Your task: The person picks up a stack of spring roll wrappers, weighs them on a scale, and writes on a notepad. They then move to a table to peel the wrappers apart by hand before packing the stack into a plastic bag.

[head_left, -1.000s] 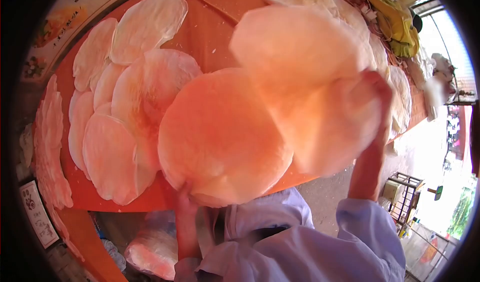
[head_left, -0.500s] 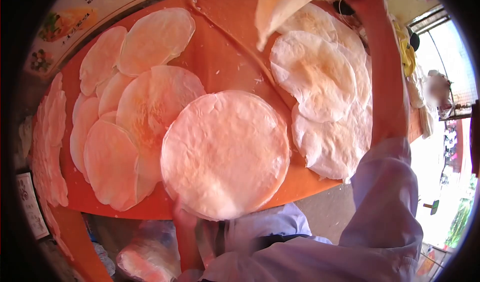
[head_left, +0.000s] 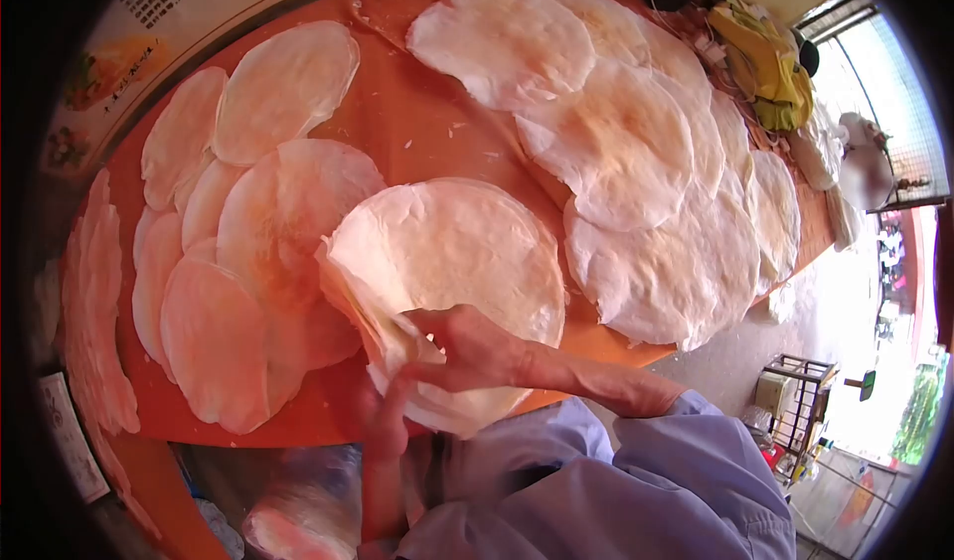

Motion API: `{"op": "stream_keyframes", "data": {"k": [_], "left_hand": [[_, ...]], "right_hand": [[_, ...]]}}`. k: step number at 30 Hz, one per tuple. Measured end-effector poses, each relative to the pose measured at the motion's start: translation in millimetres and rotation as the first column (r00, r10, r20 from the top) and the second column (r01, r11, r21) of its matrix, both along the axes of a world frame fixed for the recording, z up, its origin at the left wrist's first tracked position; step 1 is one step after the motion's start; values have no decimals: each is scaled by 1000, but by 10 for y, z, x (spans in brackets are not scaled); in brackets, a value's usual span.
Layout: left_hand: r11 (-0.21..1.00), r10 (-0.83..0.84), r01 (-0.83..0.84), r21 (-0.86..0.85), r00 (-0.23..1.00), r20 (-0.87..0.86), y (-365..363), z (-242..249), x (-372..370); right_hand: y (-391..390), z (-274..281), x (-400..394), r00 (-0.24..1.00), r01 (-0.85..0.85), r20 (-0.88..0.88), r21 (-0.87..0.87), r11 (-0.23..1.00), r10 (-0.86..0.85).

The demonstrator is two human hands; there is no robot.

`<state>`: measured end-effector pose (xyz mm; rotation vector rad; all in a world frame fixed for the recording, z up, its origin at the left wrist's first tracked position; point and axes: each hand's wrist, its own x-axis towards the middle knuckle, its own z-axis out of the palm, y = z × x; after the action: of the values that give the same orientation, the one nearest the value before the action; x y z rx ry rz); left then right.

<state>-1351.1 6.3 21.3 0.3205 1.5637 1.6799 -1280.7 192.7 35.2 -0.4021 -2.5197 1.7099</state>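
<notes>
Both hands pinch thin, round, wrinkly wafer stack w/ curling edge.

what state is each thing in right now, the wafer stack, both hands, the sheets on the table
stack of wafers: held over the table's near edge, near rim fanned apart
right hand: on top of the stack, fingers at the fanned edge
left hand: under the stack, supporting it
spread wafers: lying flat, overlapping, on both sides
orange table: strewn with crumbs
yellow cloth: crumpled at the far end
</notes>
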Motion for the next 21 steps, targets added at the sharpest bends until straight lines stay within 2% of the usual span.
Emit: {"op": "stream_keyframes", "data": {"k": [2, 3, 4, 6, 8, 9, 10, 11, 12, 13, 14, 15, 16, 17, 18, 19, 20, 21], "left_hand": [[987, 107, -108, -115, 994, -14, -96, -34, 30], [973, 157, -160, -169, 987, -29, -130, -68, 28], [955, 262, -271, -121, 962, -83, -147, -184, 29], [949, 311, -306, -72, 948, 71, -332, -274, -59], [938, 338, -346, -17, 904, 261, -337, -204, -69], [941, 337, -338, -29, 918, 210, -328, -233, -64], [941, 338, -336, -44, 927, 159, -340, -281, -51], [939, 344, -339, -62, 933, 107, -364, -307, -36], [944, 331, -328, -44, 933, 144, -392, -311, -53], [944, 326, -330, -13, 927, 182, -484, -406, -97], [943, 321, -332, 19, 922, 219, -625, -573, -148], [941, 312, -335, 52, 915, 255, -706, -684, -180], [937, 308, -342, 73, 905, 293, -719, -715, -182], [932, 303, -351, 92, 893, 333, -727, -741, -169], [926, 298, -360, 110, 879, 372, -746, -769, -154], [925, 313, -370, 90, 872, 376, -786, -845, -152], [922, 326, -379, 73, 866, 379, -827, -951, -160], [920, 339, -387, 56, 860, 382, -842, -1004, -158]], "right_hand": [[55, 17, -1, 985, 78, 167, -191, 978, -46], [4, -40, -13, 990, 81, 129, -126, 989, -64], [-126, -160, -43, 993, 87, 90, -63, 994, -82], [-322, -351, -134, 998, 62, 25, 71, 996, -64], [-314, -533, -225, 993, 117, 34, 14, 993, -117], [-286, -577, -247, 989, 144, 40, -16, 989, -143], [-69, -132, -225, 915, 201, 400, -568, 798, 55], [93, 87, -168, 909, 224, 411, -613, 758, 63], [246, 194, -95, 904, 245, 421, -656, 714, 75], [425, 197, -4, 930, 291, 366, -670, 682, -37], [686, 249, 138, 961, 271, 241, -731, 626, -134], [930, 443, 272, 918, 392, 262, -706, 590, -296], [1126, 525, 431, 871, 447, 155, -643, 622, -466], [1463, 526, 674, 874, 424, 69, -594, 684, -482], [1669, 669, 841, 823, 340, -162, -629, 699, -545], [1837, 775, 972, 708, 351, -278, -659, 665, -649], [1974, 1094, 1011, 717, 341, -161, -767, 543, -678], [2169, 1280, 1037, 742, 402, -64, -755, 518, -668]]}}
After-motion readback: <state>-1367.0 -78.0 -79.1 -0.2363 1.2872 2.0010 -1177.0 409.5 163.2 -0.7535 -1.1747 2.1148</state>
